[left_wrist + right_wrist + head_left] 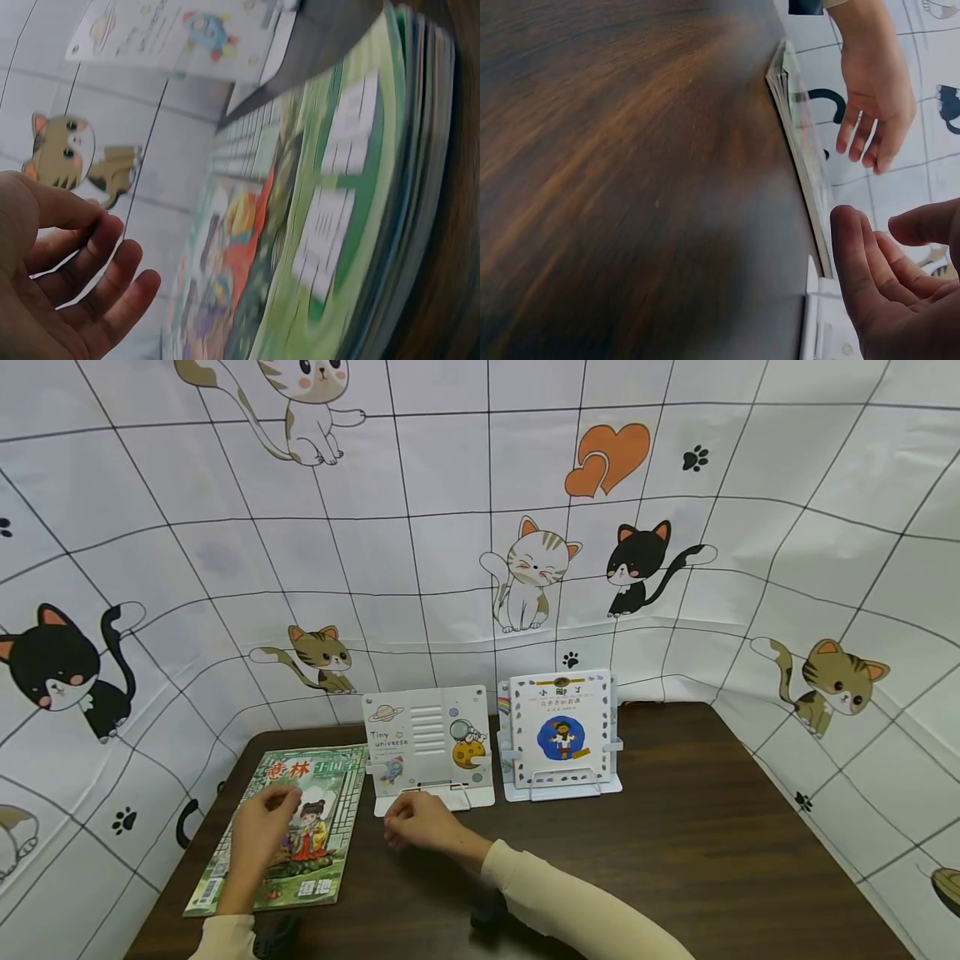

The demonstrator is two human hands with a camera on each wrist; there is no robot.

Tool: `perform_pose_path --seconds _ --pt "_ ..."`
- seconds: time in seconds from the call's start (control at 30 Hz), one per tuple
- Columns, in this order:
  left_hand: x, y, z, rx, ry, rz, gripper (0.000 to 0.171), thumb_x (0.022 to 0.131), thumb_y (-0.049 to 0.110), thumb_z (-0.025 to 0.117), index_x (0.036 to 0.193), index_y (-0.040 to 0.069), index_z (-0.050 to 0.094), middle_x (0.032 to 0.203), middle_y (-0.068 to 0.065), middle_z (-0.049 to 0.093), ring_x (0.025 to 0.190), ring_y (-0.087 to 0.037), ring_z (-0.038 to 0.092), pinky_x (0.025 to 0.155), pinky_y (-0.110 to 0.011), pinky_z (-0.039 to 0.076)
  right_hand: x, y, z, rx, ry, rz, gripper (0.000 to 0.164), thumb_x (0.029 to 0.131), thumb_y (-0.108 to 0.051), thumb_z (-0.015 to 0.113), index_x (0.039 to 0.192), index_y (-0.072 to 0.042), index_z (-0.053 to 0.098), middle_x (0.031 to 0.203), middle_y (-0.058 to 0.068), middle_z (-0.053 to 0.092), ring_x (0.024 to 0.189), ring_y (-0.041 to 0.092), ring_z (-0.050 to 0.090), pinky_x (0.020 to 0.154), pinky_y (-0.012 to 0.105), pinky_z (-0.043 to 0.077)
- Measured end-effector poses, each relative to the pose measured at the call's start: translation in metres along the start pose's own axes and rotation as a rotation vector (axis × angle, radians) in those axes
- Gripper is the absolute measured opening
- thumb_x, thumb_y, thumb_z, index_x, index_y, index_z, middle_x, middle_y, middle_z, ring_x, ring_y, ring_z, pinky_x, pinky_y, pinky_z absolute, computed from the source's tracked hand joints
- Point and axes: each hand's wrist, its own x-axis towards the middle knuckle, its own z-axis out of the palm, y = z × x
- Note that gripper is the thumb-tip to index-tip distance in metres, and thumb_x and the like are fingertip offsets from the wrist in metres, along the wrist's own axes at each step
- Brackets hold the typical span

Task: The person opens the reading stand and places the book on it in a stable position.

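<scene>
My left hand (pixel 258 827) hovers over a stack of magazines (pixel 318 864) with a green illustrated cover, at the left of the table. In the left wrist view its fingers (pixel 101 259) are loosely bent, and nothing is between them. Just in front of a white "Tiny universe" book stand (pixel 393 714) is my right hand (pixel 423 822). The right wrist view shows its thumb and fingers (pixel 851 255) apart, holding nothing. The stand has a planet and astronaut print and bears no book. Whether the right hand touches its lower ledge cannot be told.
Right of that stand, a second white stand (pixel 517 792) holds an upright white book (pixel 558 702) with a blue round picture. Dark wooden tabletop (pixel 697 827) stretches to the right. A sheet (pixel 450 560) printed with cats and grid lines hangs behind the table.
</scene>
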Motion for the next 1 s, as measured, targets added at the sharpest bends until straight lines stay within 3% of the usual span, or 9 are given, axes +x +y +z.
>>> perform_pose_path --seconds 0.2,0.33,0.43,0.63,0.8,0.9,1.0 --pt "0.005 -0.019 -0.016 0.087 0.012 -0.038 0.037 0.107 0.028 0.063 0.124 -0.003 0.074 0.107 -0.027 0.077 0.085 -0.037 0.072 0.083 -0.061 0.055 0.009 -0.005 0.017 0.024 0.015 0.048 0.006 0.101 -0.006 0.068 0.099 -0.002 0.073 0.085 0.007 0.079 0.072 0.017 0.078 0.069 0.033 0.066" --pt "0.008 -0.03 -0.024 0.135 -0.006 -0.065 0.038 0.108 0.026 0.059 0.126 -0.006 0.07 0.111 -0.03 0.075 0.09 -0.046 0.071 0.083 -0.064 0.054 0.014 -0.008 0.025 0.053 0.023 0.082 0.005 0.099 -0.004 0.07 0.101 0.0 0.072 0.088 0.007 0.078 0.076 0.021 0.079 0.072 0.036 0.066" --pt "0.009 -0.037 -0.026 0.19 0.007 -0.067 0.037 0.106 0.022 0.058 0.121 -0.01 0.07 0.114 -0.035 0.071 0.1 -0.052 0.067 0.084 -0.066 0.052 0.02 -0.008 0.03 0.013 0.025 0.098 0.007 0.099 -0.007 0.071 0.103 -0.002 0.072 0.092 0.005 0.077 0.078 0.02 0.079 0.072 0.032 0.065" --pt "0.011 -0.044 -0.027 0.293 -0.028 -0.117 0.045 0.099 0.018 0.058 0.125 -0.019 0.062 0.127 -0.046 0.057 0.123 -0.063 0.048 0.106 -0.071 0.032 0.031 -0.01 0.036 -0.103 0.028 0.107 0.015 0.099 -0.013 0.07 0.109 -0.002 0.072 0.098 0.005 0.076 0.079 0.018 0.08 0.07 0.025 0.06" --pt "0.015 -0.047 -0.028 0.294 -0.073 -0.173 0.058 0.099 0.02 0.057 0.14 -0.02 0.05 0.138 -0.052 0.044 0.132 -0.066 0.036 0.112 -0.073 0.025 0.034 -0.017 0.038 -0.116 0.025 0.092 0.021 0.098 -0.013 0.069 0.113 0.002 0.072 0.095 0.006 0.077 0.078 0.017 0.079 0.067 0.024 0.058" --pt "0.016 -0.051 -0.029 0.259 -0.056 -0.18 0.061 0.101 0.021 0.056 0.145 -0.02 0.046 0.139 -0.051 0.048 0.128 -0.068 0.042 0.109 -0.073 0.031 0.032 -0.019 0.04 -0.103 0.0 0.08 0.029 0.097 -0.012 0.069 0.12 0.005 0.07 0.098 0.008 0.079 0.079 0.016 0.078 0.07 0.024 0.058" --pt "0.015 -0.055 -0.032 0.169 -0.042 -0.23 0.063 0.104 0.024 0.052 0.149 -0.018 0.042 0.139 -0.049 0.05 0.12 -0.065 0.052 0.097 -0.072 0.043 0.03 -0.02 0.041 -0.101 -0.03 0.065 0.035 0.097 -0.012 0.069 0.126 0.007 0.068 0.102 0.011 0.08 0.08 0.014 0.077 0.074 0.024 0.059"
